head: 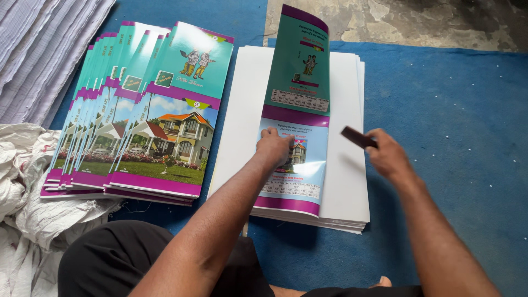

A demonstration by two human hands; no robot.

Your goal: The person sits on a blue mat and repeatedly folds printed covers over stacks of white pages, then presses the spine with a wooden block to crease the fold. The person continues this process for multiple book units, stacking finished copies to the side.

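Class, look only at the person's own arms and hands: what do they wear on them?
Both arms are bare to the frame's edge: no sleeves, gloves, watch or bracelets show. No rings are visible on the left hand or the right hand.

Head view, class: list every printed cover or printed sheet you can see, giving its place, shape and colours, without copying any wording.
Folded cover sheet: centre, on the white sheet stack, upper half raised; teal and purple, house picture; left hand presses it.
Stack of printed covers: left, fanned rectangles; teal, purple bands, house and lawn picture.
Right hand: holds a dark flat tool above the white stack.
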